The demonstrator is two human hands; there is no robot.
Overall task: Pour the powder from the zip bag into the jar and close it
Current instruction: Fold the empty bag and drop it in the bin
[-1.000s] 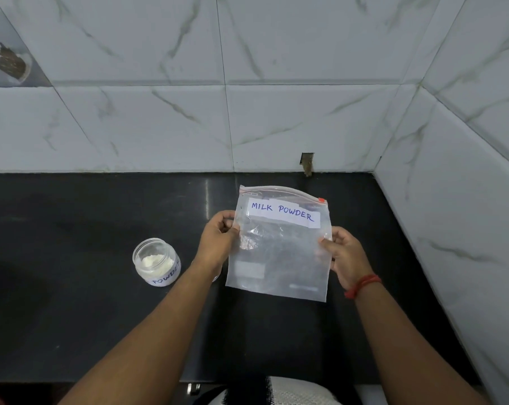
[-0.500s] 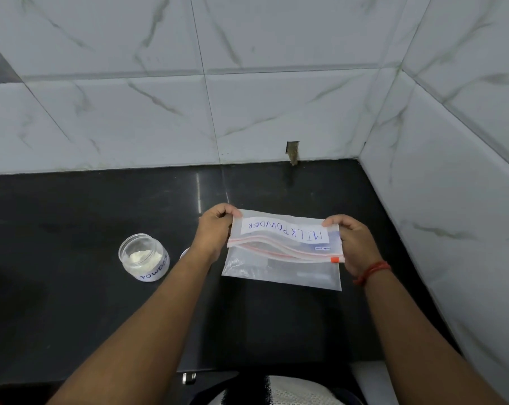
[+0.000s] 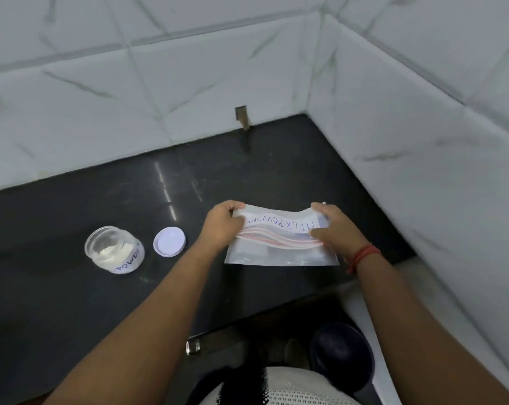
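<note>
Head view shows the jar (image 3: 114, 249) open on the desk (image 3: 57, 302), powder already inside, its lid (image 3: 169, 241) just right of it. Further right of the jar, the left hand (image 3: 222, 226) and right hand (image 3: 333, 229) each pinch an end of the emptied-looking zip bag (image 3: 281, 239). Judging by this, pouring is done; capping the jar remains.

1 zip bag (image 3: 279, 254), labelled MILK POWDER. 1 jar (image 3: 114, 248), open, some white powder inside. 1 white lid (image 3: 169, 241). 2 hands: left (image 3: 222, 226), right (image 3: 333, 228). 1 red wrist thread (image 3: 362, 255). 1 bench (image 3: 72, 287).
</note>
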